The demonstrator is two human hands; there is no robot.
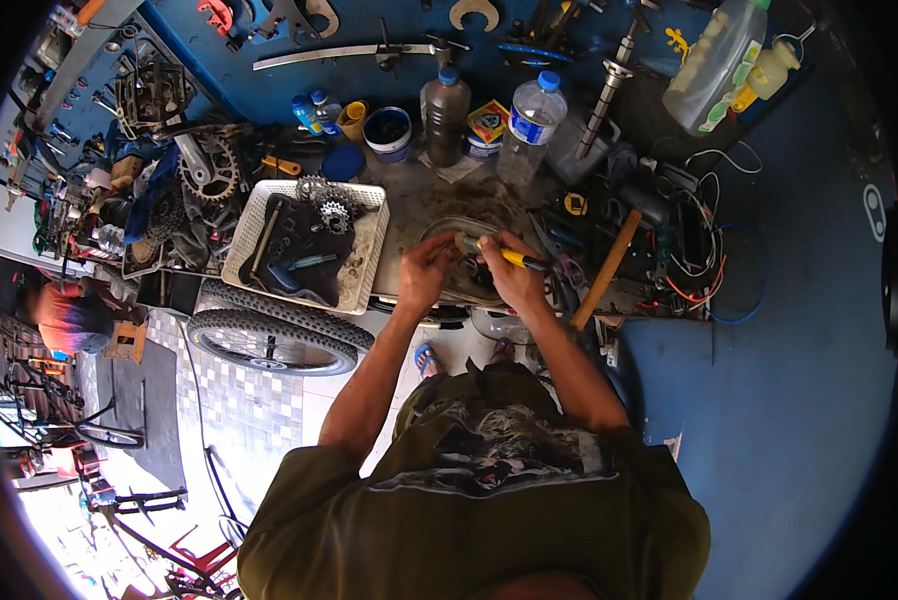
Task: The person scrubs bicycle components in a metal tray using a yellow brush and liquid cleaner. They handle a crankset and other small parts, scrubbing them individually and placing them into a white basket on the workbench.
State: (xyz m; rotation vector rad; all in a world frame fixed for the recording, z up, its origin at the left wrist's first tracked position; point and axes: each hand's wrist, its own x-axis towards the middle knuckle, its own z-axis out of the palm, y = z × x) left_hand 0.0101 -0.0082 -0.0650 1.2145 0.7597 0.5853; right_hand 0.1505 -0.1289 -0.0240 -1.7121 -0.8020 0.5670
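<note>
Both hands meet over my cluttered workbench: my left hand (427, 268) pinches a small grey metal part (466, 243), my right hand (509, 270) grips a yellow-handled screwdriver (517, 259) against it. Farther left sits a white plastic basket (369, 250); far behind, a clear plastic bottle (532, 125).

basket (369, 250): white plastic mesh | sprockets (334, 213): dull metal | hammer handle (609, 268): bare wood | bottle (531, 125): clear plastic

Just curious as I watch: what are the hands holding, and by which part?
The right hand grips a yellow-handled tool by its handle. The left hand pinches a small dark part, too small to identify.
</note>
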